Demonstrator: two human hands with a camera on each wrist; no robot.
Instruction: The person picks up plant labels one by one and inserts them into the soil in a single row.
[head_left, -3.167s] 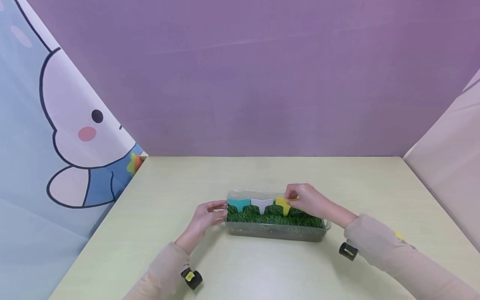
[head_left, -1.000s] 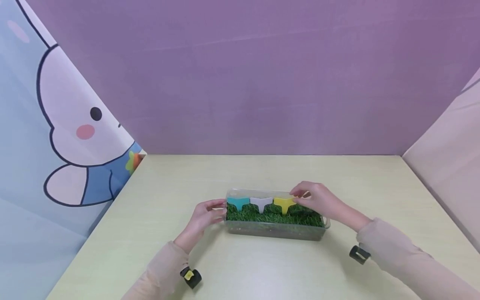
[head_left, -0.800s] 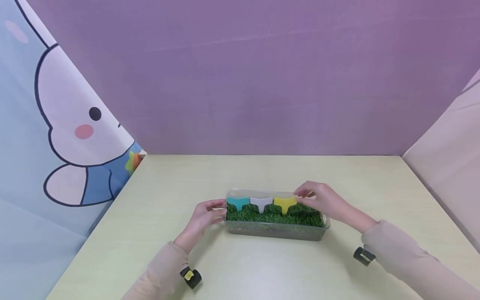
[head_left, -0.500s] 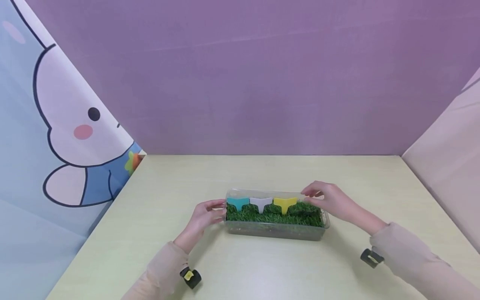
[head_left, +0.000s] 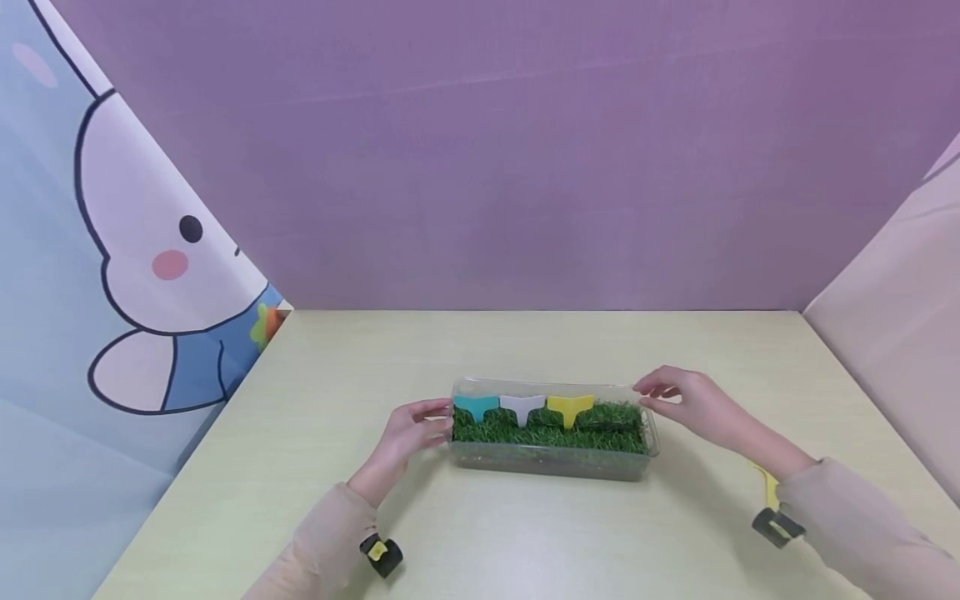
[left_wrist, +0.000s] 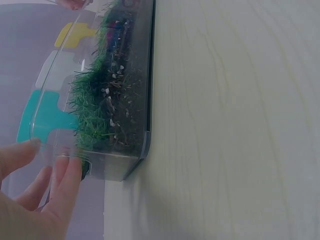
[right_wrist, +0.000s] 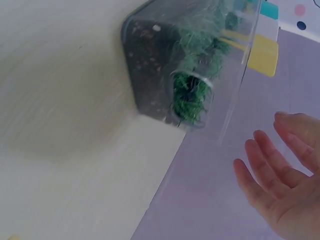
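A clear plastic box (head_left: 551, 469) filled with green grass (head_left: 600, 429) lies on the middle of the table. Three T-shaped tags stand in the grass at its left half: teal (head_left: 477, 407), white (head_left: 522, 407) and yellow (head_left: 570, 407). My left hand (head_left: 408, 433) rests at the box's left end, straight fingers (left_wrist: 65, 172) touching the clear end wall (left_wrist: 107, 165). My right hand (head_left: 686, 406) hovers just beyond the box's right end with fingers (right_wrist: 260, 172) straight, holding nothing. In the right wrist view it is apart from the box (right_wrist: 150, 65).
The pale wooden table (head_left: 525, 350) stretches on all sides of the box. A purple backdrop (head_left: 525, 167) stands behind, a cartoon-rabbit curtain (head_left: 127, 275) at the left, a pale panel (head_left: 900, 333) at the right. Black wrist-worn devices (head_left: 384, 554) sit by both sleeves.
My right hand has let go of the yellow tag, which now stands upright, and has moved right past the box's end. The left hand has stayed in place.
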